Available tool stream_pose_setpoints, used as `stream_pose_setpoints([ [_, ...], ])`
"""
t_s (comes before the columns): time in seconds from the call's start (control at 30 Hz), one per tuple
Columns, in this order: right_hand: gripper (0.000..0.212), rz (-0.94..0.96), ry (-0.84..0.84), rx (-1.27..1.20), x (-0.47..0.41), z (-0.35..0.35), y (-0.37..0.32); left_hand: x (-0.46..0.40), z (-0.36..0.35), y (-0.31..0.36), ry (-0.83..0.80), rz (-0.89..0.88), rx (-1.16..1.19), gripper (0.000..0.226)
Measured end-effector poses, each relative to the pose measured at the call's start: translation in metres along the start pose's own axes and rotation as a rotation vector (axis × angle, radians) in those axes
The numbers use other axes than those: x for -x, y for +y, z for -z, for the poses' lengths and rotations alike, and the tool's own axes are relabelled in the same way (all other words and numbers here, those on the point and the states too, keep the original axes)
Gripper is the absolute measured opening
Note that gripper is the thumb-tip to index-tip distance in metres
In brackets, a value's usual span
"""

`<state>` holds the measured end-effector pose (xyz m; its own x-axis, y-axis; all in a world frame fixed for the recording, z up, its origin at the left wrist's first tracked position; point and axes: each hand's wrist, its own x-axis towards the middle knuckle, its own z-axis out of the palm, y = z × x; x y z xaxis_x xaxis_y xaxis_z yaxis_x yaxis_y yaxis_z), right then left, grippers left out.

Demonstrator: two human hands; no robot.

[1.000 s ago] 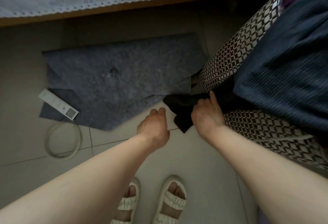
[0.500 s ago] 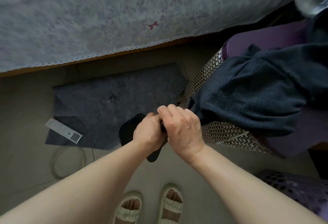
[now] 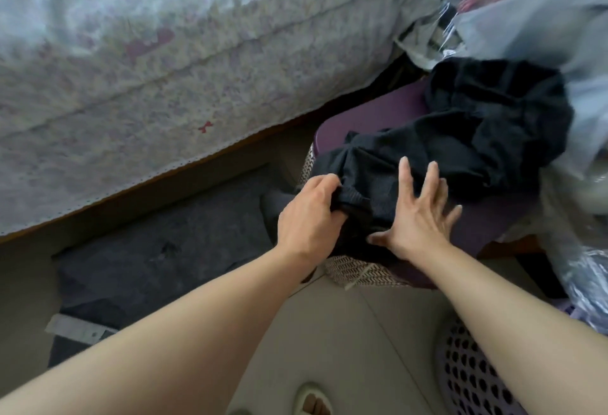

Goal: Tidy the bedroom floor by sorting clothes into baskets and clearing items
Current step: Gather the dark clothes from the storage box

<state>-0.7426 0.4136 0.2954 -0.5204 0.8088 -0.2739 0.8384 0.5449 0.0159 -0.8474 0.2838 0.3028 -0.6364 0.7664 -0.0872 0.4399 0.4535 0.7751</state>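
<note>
Curled tight, my left hand [image 3: 307, 217] grips the dark garment [image 3: 437, 154]; my right hand [image 3: 418, 217] presses flat on it, fingers spread wide.

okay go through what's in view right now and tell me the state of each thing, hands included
left hand: fingers curled, gripping the edge of the dark garment
right hand: fingers spread flat, pressing on the dark garment
dark garment: crumpled, heaped on the purple seat
purple seat: partly covered by clothes
patterned cloth: hanging under the dark garment
grey mat: lying on the floor, rumpled
lilac basket: holed side showing, contents out of view
remote: lying on the mat's edge
</note>
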Motion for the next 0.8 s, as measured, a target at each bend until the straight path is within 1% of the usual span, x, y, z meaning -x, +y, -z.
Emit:
stream_pose_setpoints([
  [0.03, 0.144, -0.033, -0.037, -0.018, -0.011, 0.003, 0.007, -0.008, -0.007, 0.004, -0.023, -0.014, -0.019, 0.023],
  [0.1, 0.149, -0.019, -0.107, -0.059, -0.03, 0.007, 0.013, -0.025, -0.021, 0.009, -0.081, 0.008, -0.067, 0.031],
  [0.17, 0.148, 0.06, -0.187, -0.091, -0.041, 0.007, 0.01, -0.038, -0.03, 0.009, -0.147, 0.078, -0.117, 0.044],
  [0.2, 0.143, 0.085, -0.204, -0.098, -0.044, 0.005, 0.007, -0.043, -0.034, 0.008, -0.189, 0.119, -0.147, 0.056],
  [0.27, 0.123, 0.104, -0.168, -0.132, -0.042, 0.001, 0.003, -0.048, -0.04, 0.006, -0.261, 0.196, -0.213, 0.083],
  [0.3, 0.109, 0.109, -0.15, -0.164, -0.038, -0.001, 0.0, -0.048, -0.042, 0.005, -0.278, 0.22, -0.246, 0.092],
  [0.37, 0.082, 0.123, -0.14, -0.208, -0.025, -0.002, -0.005, -0.046, -0.048, 0.006, -0.31, 0.247, -0.266, 0.1],
  [0.43, 0.06, 0.136, -0.147, -0.212, -0.007, -0.003, -0.01, -0.04, -0.049, 0.006, -0.358, 0.242, -0.276, 0.094],
  [0.53, 0.037, 0.117, -0.192, -0.251, 0.03, -0.006, -0.005, -0.019, -0.041, 0.009, -0.399, 0.201, -0.307, 0.059],
  [0.6, 0.033, 0.083, -0.189, -0.276, 0.058, -0.008, 0.006, 0.002, -0.038, 0.016, -0.424, 0.152, -0.344, 0.047],
  [0.7, 0.038, 0.016, -0.22, -0.341, 0.097, -0.005, 0.027, 0.039, -0.04, 0.036, -0.464, 0.097, -0.362, 0.041],
  [0.8, 0.035, -0.051, -0.269, -0.405, 0.123, 0.007, 0.049, 0.062, -0.049, 0.06, -0.456, 0.035, -0.375, 0.039],
])
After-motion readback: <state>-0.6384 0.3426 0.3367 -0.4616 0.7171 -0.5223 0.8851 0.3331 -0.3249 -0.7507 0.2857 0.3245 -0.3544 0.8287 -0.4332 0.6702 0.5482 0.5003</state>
